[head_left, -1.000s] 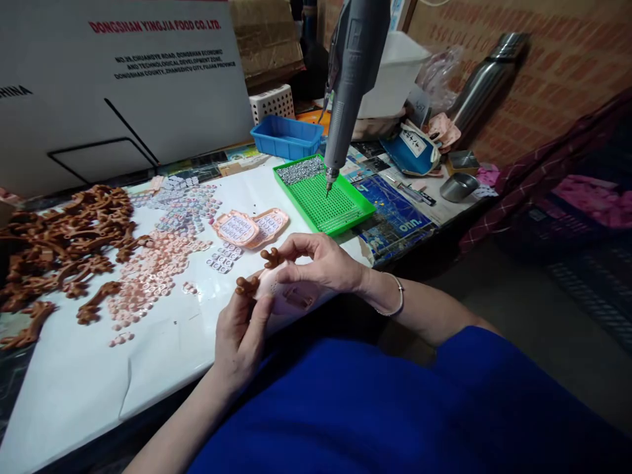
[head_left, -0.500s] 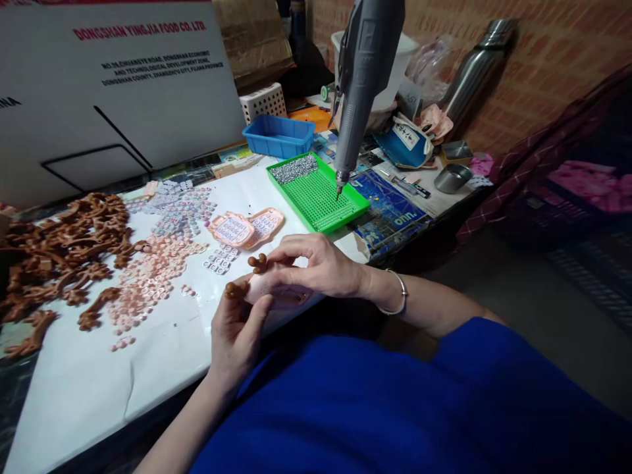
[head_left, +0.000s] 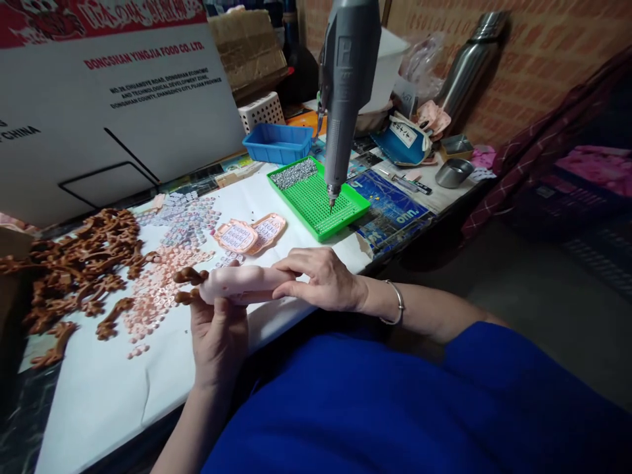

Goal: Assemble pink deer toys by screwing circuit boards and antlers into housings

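Observation:
Both hands hold a pale pink plastic toy casing [head_left: 241, 283] above the table's near edge, its long side turned up. Brown antler-shaped pieces [head_left: 190, 276] stick out of its left end. My left hand [head_left: 217, 336] grips that end from below, thumb on the near side. At the other end, my right hand [head_left: 323, 280] pinches the casing between thumb and fingers. Just behind it lie two peach shell halves [head_left: 237, 236] with pale button pieces set in them. An electric screwdriver [head_left: 340, 112] hangs tip-down over a green tray [head_left: 320, 229] of small screws.
Brown antler parts [head_left: 89, 257] are heaped at the left, beside piles of small pink pieces [head_left: 165, 270] and pale key pieces [head_left: 187, 214]. Behind stand a blue bin [head_left: 278, 145] and a large carton [head_left: 148, 125]. A steel flask [head_left: 469, 66] and a metal cup [head_left: 453, 173] are at right.
The casing has turned, showing its long side, and its antlered end has shifted left with my left hand. My right hand now grips its right end. The camera view has shifted slightly.

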Tool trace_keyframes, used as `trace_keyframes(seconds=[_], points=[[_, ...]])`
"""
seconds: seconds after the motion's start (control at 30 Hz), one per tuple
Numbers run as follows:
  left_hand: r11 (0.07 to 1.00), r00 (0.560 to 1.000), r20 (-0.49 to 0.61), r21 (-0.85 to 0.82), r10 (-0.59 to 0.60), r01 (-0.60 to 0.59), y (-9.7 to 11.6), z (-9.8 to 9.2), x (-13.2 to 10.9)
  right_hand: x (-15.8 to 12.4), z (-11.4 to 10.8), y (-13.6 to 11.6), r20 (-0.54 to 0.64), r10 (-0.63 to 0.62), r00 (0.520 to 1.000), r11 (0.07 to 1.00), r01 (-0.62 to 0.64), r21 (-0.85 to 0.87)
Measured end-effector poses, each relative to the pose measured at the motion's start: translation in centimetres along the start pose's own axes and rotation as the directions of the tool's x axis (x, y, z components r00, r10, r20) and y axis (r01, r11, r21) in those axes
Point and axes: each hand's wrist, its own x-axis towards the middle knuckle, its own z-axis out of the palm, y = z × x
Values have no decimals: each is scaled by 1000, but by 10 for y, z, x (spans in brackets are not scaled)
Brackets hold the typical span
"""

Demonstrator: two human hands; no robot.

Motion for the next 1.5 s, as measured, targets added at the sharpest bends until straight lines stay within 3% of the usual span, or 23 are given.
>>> trace_keyframes(seconds=[0.07,0.13,0.2,0.23,0.3,0.33,0.37,0.4,0.47,0.53,0.57,0.63,0.73,0.9,1.07,1.23,1.4,1.5], points=[[998,999,0,-48,-50,50,1,4,1,-1,3,0,67,54,996,998,-55,25],[991,994,-9,-73,-111,110,4,7,1,-2,0,0,66,24,998,999,-27,47],[986,987,-22,-51,-161,160,10,10,1,3,-13,1,-114,-71,991,997,69,-17],[981,981,-22,-26,-193,192,13,10,1,8,-23,2,-253,-96,963,993,76,-88],[952,952,0,38,-305,305,16,12,2,24,-48,9,-499,-63,864,977,-50,-209],[923,925,19,70,-381,379,17,12,2,34,-60,15,-563,28,826,970,-157,-184],[881,882,46,104,-468,462,17,13,0,45,-72,23,-570,109,814,970,-212,-117],[824,822,88,140,-562,549,15,13,-2,55,-82,32,-519,159,840,982,-188,-3],[697,670,191,217,-717,684,12,15,-11,73,-96,53,-317,255,913,945,-166,281],[602,538,279,259,-796,756,9,17,-22,82,-102,69,-197,254,947,887,-147,438],[572,497,304,254,-813,780,8,18,-27,83,-103,75,-170,249,954,870,-143,471],[535,465,307,209,-831,819,9,23,-33,81,-104,82,-167,257,952,865,-150,479],[530,483,250,170,-839,831,11,34,-29,74,-106,87,-263,321,910,876,-180,448],[654,637,148,198,-756,730,1,56,-2,64,-110,98,-478,385,790,887,-173,428],[704,687,163,227,-708,673,-21,67,18,59,-109,105,-501,484,717,858,-278,432],[715,697,173,261,-696,649,-26,67,21,55,-106,116,-487,489,724,856,-290,428],[730,733,97,239,-674,640,-17,77,14,51,-104,124,-498,462,734,859,-230,458],[717,718,98,229,-689,658,-16,80,14,51,-103,122,-508,448,736,863,-207,461]])
